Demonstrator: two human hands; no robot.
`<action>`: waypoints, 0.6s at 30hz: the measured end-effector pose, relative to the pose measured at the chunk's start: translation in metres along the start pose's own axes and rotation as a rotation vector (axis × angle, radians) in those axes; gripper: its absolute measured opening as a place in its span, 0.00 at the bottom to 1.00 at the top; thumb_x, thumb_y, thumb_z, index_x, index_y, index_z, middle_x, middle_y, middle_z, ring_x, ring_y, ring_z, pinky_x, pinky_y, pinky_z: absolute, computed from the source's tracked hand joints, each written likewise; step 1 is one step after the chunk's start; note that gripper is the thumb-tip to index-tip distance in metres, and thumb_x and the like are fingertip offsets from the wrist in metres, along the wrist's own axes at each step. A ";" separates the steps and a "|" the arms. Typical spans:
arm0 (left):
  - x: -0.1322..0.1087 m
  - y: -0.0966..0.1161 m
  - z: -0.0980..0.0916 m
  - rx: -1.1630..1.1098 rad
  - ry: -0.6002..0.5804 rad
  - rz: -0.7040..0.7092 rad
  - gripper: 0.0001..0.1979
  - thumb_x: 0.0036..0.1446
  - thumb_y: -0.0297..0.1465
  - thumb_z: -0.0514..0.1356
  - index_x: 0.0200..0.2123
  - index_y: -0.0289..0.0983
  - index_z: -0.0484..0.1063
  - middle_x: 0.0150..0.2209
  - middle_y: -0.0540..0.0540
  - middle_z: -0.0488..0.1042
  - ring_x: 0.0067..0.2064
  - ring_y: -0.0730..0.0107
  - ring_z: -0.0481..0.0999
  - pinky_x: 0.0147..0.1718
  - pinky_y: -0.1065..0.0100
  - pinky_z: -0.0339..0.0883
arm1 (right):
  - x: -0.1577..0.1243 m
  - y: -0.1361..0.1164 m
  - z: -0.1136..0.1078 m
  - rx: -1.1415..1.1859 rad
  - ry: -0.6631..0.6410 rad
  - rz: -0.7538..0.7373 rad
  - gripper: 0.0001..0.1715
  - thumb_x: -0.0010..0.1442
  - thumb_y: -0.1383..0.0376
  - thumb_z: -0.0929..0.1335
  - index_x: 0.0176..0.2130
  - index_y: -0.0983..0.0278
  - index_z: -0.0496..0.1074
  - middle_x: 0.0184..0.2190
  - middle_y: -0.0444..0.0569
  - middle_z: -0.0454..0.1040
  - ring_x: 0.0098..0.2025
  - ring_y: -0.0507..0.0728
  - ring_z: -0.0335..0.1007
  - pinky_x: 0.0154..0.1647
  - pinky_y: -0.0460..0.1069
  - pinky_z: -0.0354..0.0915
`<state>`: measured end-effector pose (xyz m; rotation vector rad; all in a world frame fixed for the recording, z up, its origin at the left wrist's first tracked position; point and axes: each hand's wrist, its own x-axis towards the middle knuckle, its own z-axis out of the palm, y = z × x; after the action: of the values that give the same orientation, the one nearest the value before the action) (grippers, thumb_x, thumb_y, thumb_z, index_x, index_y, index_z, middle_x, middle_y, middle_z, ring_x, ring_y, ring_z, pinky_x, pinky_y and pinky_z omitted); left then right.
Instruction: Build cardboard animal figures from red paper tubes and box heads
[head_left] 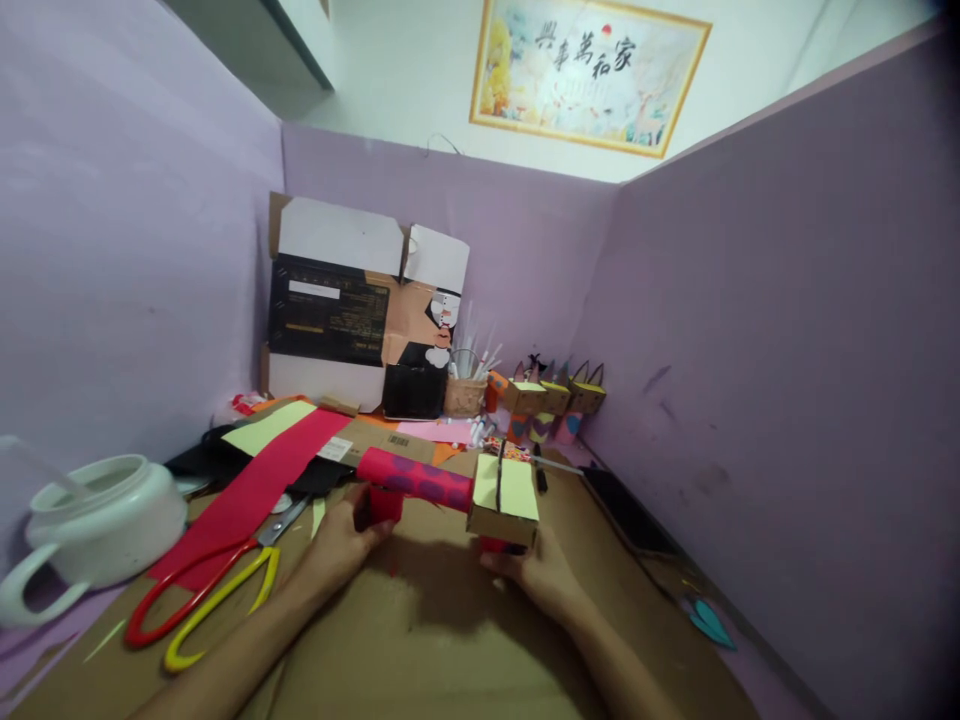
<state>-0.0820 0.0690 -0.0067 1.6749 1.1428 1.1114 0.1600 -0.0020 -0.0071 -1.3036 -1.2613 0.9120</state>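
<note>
A paper craft animal is held level above the cardboard sheet on the table. Its body is a red paper tube [420,478] with purple spots, and its head is a small cardboard box [504,525] topped with pale yellow paper and a dark strip. My left hand [345,545] is closed round a short red paper piece [386,505] beneath the tube's left end. At the right end, my right hand [551,580] grips low under the box, where another red piece partly shows; some of its fingers are hidden behind the box.
Scissors [217,600] with red and yellow handles lie left, near a red paper strip [300,460] and a white mug [112,520]. Similar box-headed crafts [555,398] and a pen pot [465,395] stand at the back. A dark tablet-like slab [626,510] lies right; purple walls enclose the table.
</note>
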 end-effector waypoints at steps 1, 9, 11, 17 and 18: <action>0.000 0.000 0.000 -0.008 0.001 -0.006 0.18 0.42 0.31 0.62 0.39 0.35 0.68 0.40 0.41 0.78 0.42 0.53 0.77 0.45 0.56 0.68 | -0.001 -0.001 0.001 -0.005 0.004 0.009 0.17 0.35 0.66 0.74 0.30 0.65 0.71 0.26 0.46 0.76 0.28 0.57 0.70 0.32 0.51 0.67; -0.004 0.017 0.001 -0.110 0.032 -0.078 0.30 0.41 0.36 0.63 0.48 0.31 0.63 0.47 0.34 0.74 0.45 0.52 0.76 0.45 0.54 0.68 | 0.001 0.002 -0.001 -0.066 0.057 -0.026 0.17 0.36 0.64 0.74 0.30 0.66 0.72 0.28 0.49 0.77 0.30 0.59 0.71 0.34 0.52 0.68; -0.004 0.016 -0.003 -0.107 0.099 -0.054 0.33 0.42 0.41 0.63 0.50 0.30 0.61 0.50 0.32 0.71 0.49 0.51 0.73 0.48 0.53 0.65 | 0.003 0.005 -0.003 -0.055 0.090 -0.043 0.17 0.38 0.61 0.74 0.31 0.66 0.73 0.30 0.51 0.77 0.33 0.61 0.73 0.36 0.54 0.68; -0.003 0.006 -0.011 -0.136 0.258 -0.018 0.33 0.46 0.45 0.60 0.51 0.31 0.62 0.48 0.34 0.70 0.52 0.52 0.70 0.50 0.53 0.63 | 0.011 0.005 -0.021 -0.073 0.296 -0.147 0.22 0.40 0.58 0.74 0.36 0.65 0.74 0.35 0.54 0.78 0.41 0.66 0.73 0.44 0.58 0.67; -0.003 0.005 -0.012 -0.131 0.266 -0.015 0.32 0.47 0.45 0.60 0.50 0.31 0.62 0.48 0.34 0.70 0.51 0.53 0.70 0.49 0.54 0.64 | 0.012 0.005 -0.025 -0.098 0.329 -0.166 0.22 0.40 0.58 0.74 0.36 0.66 0.73 0.36 0.54 0.78 0.42 0.66 0.72 0.45 0.58 0.66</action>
<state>-0.0924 0.0665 0.0012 1.4462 1.2150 1.3995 0.1872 0.0065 -0.0067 -1.3394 -1.1450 0.4995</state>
